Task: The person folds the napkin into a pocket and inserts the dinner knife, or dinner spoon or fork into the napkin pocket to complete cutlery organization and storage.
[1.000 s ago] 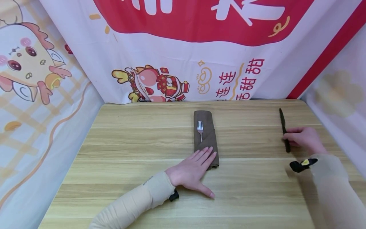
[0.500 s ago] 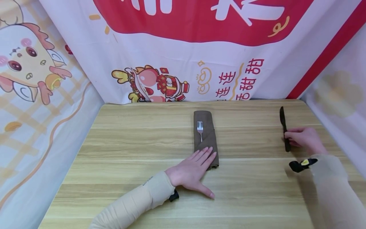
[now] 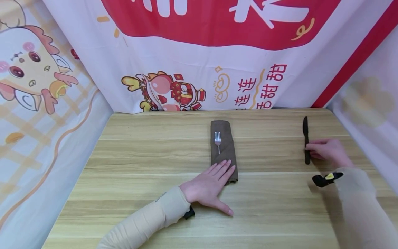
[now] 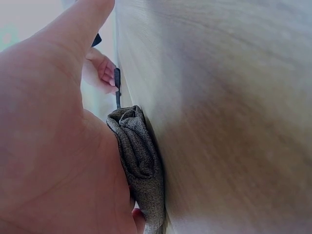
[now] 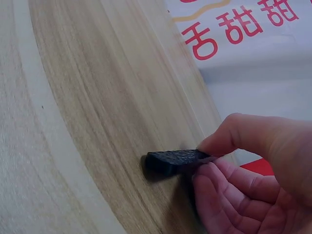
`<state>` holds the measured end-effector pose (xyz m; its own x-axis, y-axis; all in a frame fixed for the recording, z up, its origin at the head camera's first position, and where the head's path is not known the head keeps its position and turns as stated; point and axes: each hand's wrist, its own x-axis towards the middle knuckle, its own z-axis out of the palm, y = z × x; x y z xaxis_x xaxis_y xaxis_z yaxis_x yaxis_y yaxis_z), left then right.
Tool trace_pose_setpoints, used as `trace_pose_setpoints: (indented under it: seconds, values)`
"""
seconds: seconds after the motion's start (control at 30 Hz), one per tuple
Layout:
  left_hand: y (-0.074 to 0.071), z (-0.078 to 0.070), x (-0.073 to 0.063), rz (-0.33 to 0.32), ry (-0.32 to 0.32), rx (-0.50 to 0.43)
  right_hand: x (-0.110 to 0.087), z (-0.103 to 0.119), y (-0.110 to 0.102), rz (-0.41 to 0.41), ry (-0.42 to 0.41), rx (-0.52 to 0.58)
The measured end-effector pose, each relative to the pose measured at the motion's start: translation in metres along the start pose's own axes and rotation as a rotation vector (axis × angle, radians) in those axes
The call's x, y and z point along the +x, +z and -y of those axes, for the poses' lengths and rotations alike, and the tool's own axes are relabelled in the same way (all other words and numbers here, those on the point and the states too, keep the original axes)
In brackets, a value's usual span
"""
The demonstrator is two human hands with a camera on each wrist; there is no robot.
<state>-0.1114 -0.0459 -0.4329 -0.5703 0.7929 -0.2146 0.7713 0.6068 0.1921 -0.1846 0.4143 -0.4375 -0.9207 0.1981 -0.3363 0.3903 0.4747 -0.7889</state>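
A brown cloth napkin [image 3: 224, 126], folded into a long narrow bundle, lies on the wooden table with a silver fork [image 3: 217, 138] tucked in it. Only the fork's tines and part of its neck show. My left hand [image 3: 207, 187] rests flat across the napkin's near end, fingers straight and thumb spread to the side. Off to the right, my right hand [image 3: 329, 150] pinches a black knife [image 3: 305, 127] by its handle between thumb and fingers, blade pointing away. In the right wrist view the handle end [image 5: 168, 161] sticks out past the fingertips, close above the tabletop.
A printed cloth backdrop [image 3: 186, 58] hangs along the table's far edge. More cloth hangs at the left [image 3: 71, 114] and right [image 3: 367, 100] sides. Wood tabletop [image 3: 267, 148] spans the gap between napkin and knife.
My right hand has shifted slightly left with the knife, whose handle end has swung left so that it points more straight away from me. The left hand, napkin and fork have stayed put.
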Motion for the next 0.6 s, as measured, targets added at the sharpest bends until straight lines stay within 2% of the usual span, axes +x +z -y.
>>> trace_pose_setpoints:
  seconds: [0.13, 0.33, 0.47, 0.6]
  values:
    - [0.0, 0.0, 0.0, 0.003, 0.002, -0.017, 0.0, 0.002, 0.002, -0.01, -0.001, -0.009]
    - [-0.003, 0.004, 0.003, -0.008, 0.012, -0.096, -0.005, 0.018, 0.003, -0.011, -0.053, -0.051]
    - [-0.007, 0.008, 0.008, -0.065, 0.006, -0.198, -0.012, 0.039, 0.008, 0.003, -0.093, 0.0]
    - [-0.014, 0.013, 0.014, -0.166, 0.0, -0.351, -0.022, 0.062, 0.02, 0.0, -0.155, 0.076]
